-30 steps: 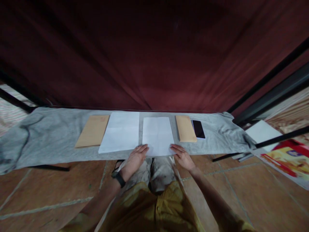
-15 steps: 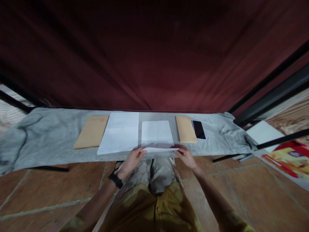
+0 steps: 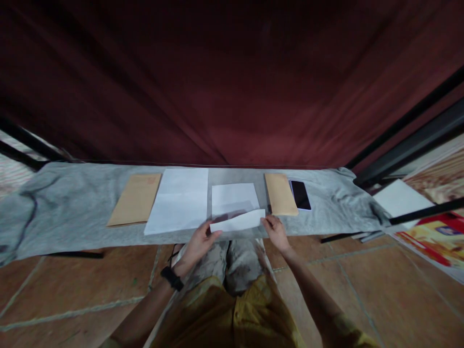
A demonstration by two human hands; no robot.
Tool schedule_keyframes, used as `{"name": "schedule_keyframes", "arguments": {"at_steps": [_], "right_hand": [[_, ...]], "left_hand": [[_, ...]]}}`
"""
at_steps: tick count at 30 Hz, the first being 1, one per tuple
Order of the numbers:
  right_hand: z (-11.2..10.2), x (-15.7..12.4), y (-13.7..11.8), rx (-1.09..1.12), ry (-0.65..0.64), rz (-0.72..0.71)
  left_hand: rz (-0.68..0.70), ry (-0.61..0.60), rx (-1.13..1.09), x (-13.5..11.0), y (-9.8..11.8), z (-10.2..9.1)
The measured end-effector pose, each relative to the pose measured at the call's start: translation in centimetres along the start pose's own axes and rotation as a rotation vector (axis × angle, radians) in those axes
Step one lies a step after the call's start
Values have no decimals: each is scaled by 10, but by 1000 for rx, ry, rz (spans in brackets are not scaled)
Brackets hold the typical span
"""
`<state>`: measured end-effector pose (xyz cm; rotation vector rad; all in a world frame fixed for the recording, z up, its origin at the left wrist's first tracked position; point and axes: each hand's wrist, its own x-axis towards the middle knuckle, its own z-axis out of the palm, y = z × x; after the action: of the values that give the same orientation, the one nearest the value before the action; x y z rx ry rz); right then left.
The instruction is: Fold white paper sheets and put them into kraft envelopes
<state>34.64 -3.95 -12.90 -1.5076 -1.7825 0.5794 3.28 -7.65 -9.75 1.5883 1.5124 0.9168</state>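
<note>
Between my hands a folded white sheet of paper (image 3: 237, 222) is held up near the table's front edge, its right end higher than its left. My left hand (image 3: 203, 240) pinches the left end between thumb and fingers. At the other end, my right hand (image 3: 276, 232) grips the right edge. Behind the held sheet, a white paper (image 3: 234, 195) lies on the grey cloth, partly covered by it. Larger white sheets (image 3: 179, 200) with a faint crease lie to the left.
Brown envelopes (image 3: 136, 199) lie at the left; narrower brown envelopes (image 3: 281, 194) lie at the right beside a phone (image 3: 300, 195). Grey cloth (image 3: 79, 208) covers the table. A dark red curtain (image 3: 232, 96) hangs behind. A red and yellow box (image 3: 438, 241) is at the far right.
The held paper has turned from nearly edge-on to showing its face, and its right end has risen. My left hand has moved slightly down and left.
</note>
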Motion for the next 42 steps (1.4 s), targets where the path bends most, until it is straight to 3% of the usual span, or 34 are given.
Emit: {"name": "schedule_keyframes", "arguments": {"at_steps": [6, 10, 14, 18, 22, 25, 28, 32, 34, 38, 42], "right_hand": [[4, 11, -11, -3, 16, 103], [2, 20, -16, 98, 44, 151], [-6, 16, -12, 288, -59, 99], [-16, 2, -5, 340, -308, 8], [-24, -2, -6, 140, -475, -212], [-26, 4, -10, -36, -519, -351], [-24, 9, -12, -6, -483, -317], [-11, 13, -7, 77, -299, 2], [-4, 16, -5, 28, -211, 85], [8, 29, -6, -88, -75, 98], [16, 40, -10, -173, 1, 119]], "left_hand": [[-69, 91, 106, 16, 1, 6], [-13, 146, 74, 18, 2, 7], [100, -92, -47, 17, -9, -2], [335, -340, 106, 20, -14, -11], [471, -419, 395, 22, -5, -14], [499, -469, 505, 22, 3, -11], [412, -374, 424, 25, 2, -6], [55, -144, 195, 35, -7, 2], [-74, -77, 149, 41, -9, 6], [-129, 73, 188, 50, -6, 10], [-169, 95, 218, 58, 3, 11]]}}
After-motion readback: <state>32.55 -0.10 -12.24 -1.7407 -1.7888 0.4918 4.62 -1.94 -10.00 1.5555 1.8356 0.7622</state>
